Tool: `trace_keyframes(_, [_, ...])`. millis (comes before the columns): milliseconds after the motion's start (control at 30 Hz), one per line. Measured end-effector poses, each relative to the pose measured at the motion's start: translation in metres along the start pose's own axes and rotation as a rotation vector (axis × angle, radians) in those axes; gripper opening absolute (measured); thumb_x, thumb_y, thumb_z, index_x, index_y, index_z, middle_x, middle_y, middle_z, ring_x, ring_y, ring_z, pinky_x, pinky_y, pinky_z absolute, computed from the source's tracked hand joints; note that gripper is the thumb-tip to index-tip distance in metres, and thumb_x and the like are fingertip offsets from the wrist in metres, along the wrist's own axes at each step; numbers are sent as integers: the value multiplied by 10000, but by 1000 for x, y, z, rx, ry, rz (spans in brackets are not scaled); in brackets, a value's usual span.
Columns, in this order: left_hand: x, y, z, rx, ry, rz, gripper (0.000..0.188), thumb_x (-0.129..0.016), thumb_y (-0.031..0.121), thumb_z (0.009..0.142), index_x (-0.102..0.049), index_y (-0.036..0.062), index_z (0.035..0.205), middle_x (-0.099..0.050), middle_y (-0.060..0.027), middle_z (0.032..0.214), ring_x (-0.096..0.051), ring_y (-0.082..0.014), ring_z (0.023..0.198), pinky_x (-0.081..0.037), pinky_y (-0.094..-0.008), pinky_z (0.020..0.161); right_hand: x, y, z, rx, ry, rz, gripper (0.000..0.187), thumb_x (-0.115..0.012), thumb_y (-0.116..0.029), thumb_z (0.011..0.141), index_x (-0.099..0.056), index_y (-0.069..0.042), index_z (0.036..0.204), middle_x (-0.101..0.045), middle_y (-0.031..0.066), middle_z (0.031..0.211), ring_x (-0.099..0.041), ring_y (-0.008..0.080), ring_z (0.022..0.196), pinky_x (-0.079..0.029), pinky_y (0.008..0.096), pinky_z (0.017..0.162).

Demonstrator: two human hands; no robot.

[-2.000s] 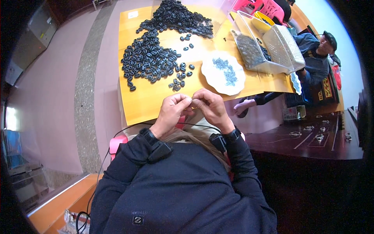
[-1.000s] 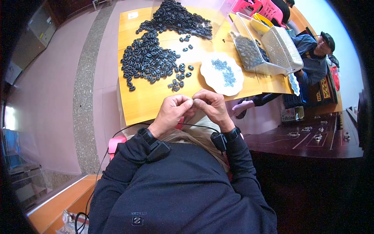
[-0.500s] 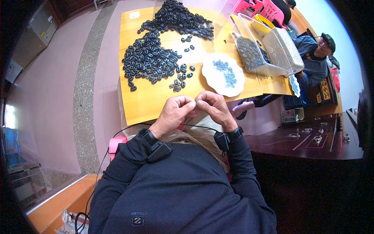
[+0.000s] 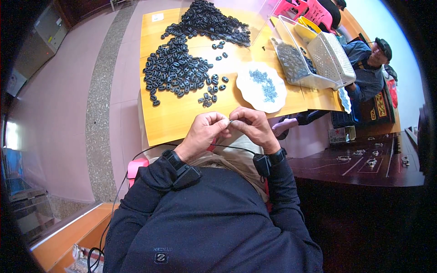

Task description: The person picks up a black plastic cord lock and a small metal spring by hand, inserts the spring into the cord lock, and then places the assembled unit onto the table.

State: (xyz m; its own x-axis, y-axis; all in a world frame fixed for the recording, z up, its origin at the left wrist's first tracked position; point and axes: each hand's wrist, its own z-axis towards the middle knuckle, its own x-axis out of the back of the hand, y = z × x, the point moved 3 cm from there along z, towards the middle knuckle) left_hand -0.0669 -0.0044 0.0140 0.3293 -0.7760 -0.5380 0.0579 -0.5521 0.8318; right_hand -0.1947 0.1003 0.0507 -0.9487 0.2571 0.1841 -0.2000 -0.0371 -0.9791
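Both hands meet fingertip to fingertip just past the table's front edge. The pinched fingers of my left hand (image 4: 200, 129) are closed, and so are those of my right hand (image 4: 256, 128). A tiny grey glint shows between the fingertips, too small to name and mostly covered by the fingers. Beyond my left hand lies a heap of small black oval pieces with two holes (image 4: 175, 73). A scalloped white plate (image 4: 246, 96) sits beyond my right hand, with many tiny dark grey parts (image 4: 266, 86) scattered on it.
Another black heap (image 4: 209, 22) spreads at the back of the wooden table (image 4: 166, 123). To the right stand a clear plastic bin (image 4: 291, 82) and a white perforated basket (image 4: 325, 59). A person (image 4: 371, 68) sits beyond them. A thin black cable (image 4: 119, 191) runs by my left arm.
My right hand has shifted very slightly to the right, and a small grey glint now shows between the fingertips. The heaps and the plate stay put.
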Motion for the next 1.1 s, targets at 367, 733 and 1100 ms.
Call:
trace_keyframes(367, [1,1,0,-12,45,-3,172,-573,149,966,-626,-15,968,-645,-34,878,-611,-73,767,-551,-227,709,-6,7,-1,-23,96,-7,69,-613,-27,906,-626,31,941,-618,33,871,-600,87,797,-500,228,722])
trace_keyframes(733, [4,0,0,-36,63,28,163,-587,179,962,-618,21,981,-642,-15,865,-622,-81,765,-541,-226,701,-10,5,1,21,154,4,77,-633,6,867,-643,46,932,-626,43,885,-600,96,811,-497,224,725])
trace_keyframes(1100, [4,-1,0,-57,80,-1,137,-585,128,956,-633,-1,952,-657,-33,887,-635,-82,780,-560,-237,731,-13,9,0,72,255,68,53,-641,44,810,-646,44,863,-637,57,843,-599,107,779,-497,241,680])
